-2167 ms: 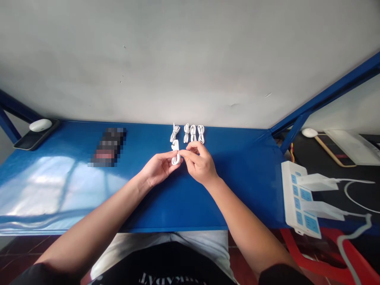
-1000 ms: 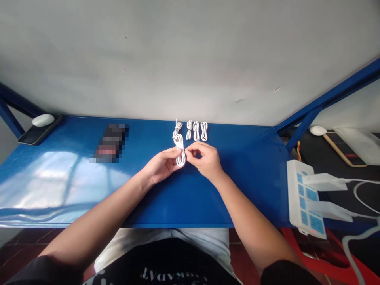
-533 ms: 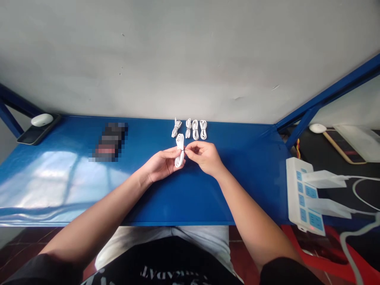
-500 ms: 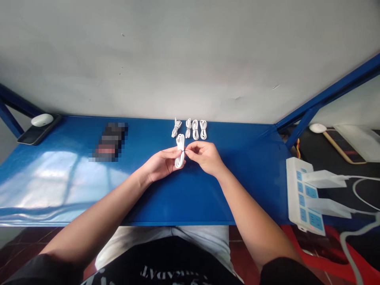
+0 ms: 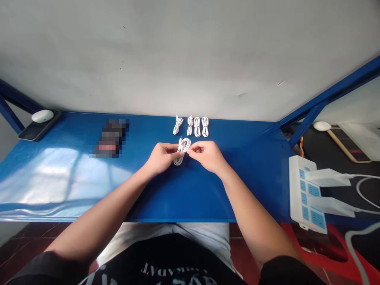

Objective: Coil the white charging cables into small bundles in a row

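Note:
A coiled white cable (image 5: pixel 178 161) is pinched between the thumb and fingers of my left hand (image 5: pixel 162 157), just above the blue table. Its loops tilt to the right, and a plug end shows near the top. Against the coil's right edge, my right hand (image 5: pixel 208 155) has its thumb and forefinger pressed together. What lies between those fingertips is too small to make out. Beyond my hands, several bundled white cables (image 5: pixel 197 127) lie in a row, each with a dark tie round its middle.
The blue table (image 5: pixel 249 174) meets a grey wall (image 5: pixel 190 59). A blurred dark object (image 5: pixel 111 138) lies left. At the far left, a white mouse (image 5: pixel 42 116) rests on a dark pad. A white power strip (image 5: pixel 307 194) with plugged-in chargers stands at the right edge, by a phone (image 5: pixel 348 144).
My left hand has turned over the cable, its back now upward. The coil has tilted right and its loops look more spread. The thin black tie seen between my hands is no longer clear.

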